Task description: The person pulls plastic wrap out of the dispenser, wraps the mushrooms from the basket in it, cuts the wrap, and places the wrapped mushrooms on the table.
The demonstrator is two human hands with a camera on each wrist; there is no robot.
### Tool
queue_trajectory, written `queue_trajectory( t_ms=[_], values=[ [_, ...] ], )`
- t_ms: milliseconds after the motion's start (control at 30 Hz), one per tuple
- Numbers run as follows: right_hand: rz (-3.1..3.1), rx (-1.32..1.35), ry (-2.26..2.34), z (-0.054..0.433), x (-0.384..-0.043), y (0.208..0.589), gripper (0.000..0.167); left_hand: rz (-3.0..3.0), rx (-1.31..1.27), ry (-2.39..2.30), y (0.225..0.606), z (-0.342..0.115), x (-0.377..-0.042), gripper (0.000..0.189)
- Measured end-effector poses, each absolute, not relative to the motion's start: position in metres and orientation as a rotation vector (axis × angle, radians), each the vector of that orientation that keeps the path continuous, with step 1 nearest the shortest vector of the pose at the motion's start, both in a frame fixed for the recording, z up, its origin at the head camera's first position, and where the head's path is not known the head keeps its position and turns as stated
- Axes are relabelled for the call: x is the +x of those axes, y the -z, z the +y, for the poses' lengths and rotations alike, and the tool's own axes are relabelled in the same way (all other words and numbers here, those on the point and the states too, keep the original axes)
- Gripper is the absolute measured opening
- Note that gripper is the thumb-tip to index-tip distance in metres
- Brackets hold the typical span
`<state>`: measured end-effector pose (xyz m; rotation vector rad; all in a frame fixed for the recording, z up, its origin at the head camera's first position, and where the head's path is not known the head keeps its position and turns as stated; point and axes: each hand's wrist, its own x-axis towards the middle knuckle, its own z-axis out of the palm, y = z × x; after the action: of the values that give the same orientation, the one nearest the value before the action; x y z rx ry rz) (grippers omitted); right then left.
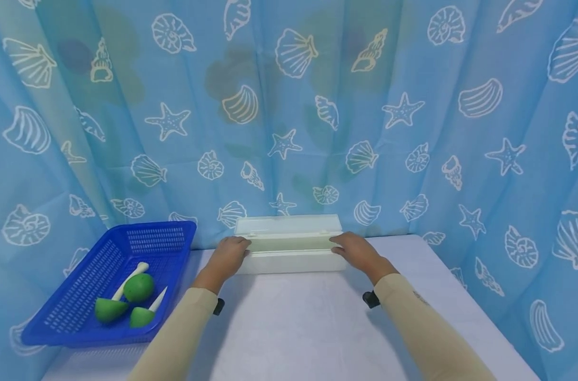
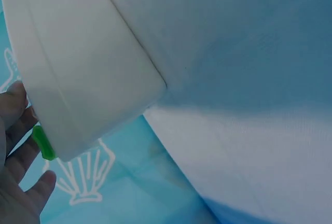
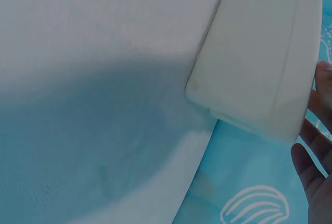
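A long white box (image 1: 291,263) stands at the back of the table, with its translucent lid (image 1: 289,224) raised behind it. At the box's left end, my left hand (image 1: 226,257) holds the upper edge. A green tab (image 2: 43,143) shows beside the fingers in the left wrist view. My right hand (image 1: 360,254) holds the opposite end at the upper edge. In the right wrist view, some of its fingers (image 3: 310,164) are spread beside the box's corner. The inside of the box is mostly hidden.
A blue plastic basket (image 1: 184,254) stands on the left of the table. Several green rounded pieces (image 1: 138,287), with white stick-like parts (image 1: 129,280), lie in it. A blue curtain (image 1: 289,116) with white shell prints hangs behind the white-covered table (image 1: 308,328).
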<state>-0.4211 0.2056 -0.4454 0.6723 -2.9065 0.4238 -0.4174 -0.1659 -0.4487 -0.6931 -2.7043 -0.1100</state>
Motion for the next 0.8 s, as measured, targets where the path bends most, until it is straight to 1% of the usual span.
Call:
queue_trajectory(
  t_ms=[100, 200, 233, 433, 633, 800],
  values=[
    [-2.917, 0.682, -0.440, 0.202, -0.423, 0.446, 0.035, -2.698, -0.718, 0.120, 0.449, -0.164, -0.420, 0.023],
    [-2.889, 0.669, -0.504, 0.199, -0.424, 0.448, 0.028, -2.679, -0.749, 0.152, 0.451, -0.163, -0.424, 0.010],
    [-2.865, 0.670, -0.532, 0.198, -0.425, 0.449, 0.026, -2.664, -0.760, 0.166, 0.451, -0.162, -0.426, 0.009],
    [-2.779, 0.632, -0.624, 0.190, -0.429, 0.451, 0.021, -2.670, -0.721, 0.206, 0.454, -0.160, -0.432, 0.014],
    [-2.847, 0.594, -0.656, 0.183, -0.437, 0.447, 0.025, -2.721, -0.659, 0.218, 0.456, -0.160, -0.435, 0.027],
    [-2.929, 0.631, -0.582, 0.181, -0.442, 0.446, 0.028, -2.753, -0.662, 0.214, 0.456, -0.160, -0.435, 0.031]
  ],
)
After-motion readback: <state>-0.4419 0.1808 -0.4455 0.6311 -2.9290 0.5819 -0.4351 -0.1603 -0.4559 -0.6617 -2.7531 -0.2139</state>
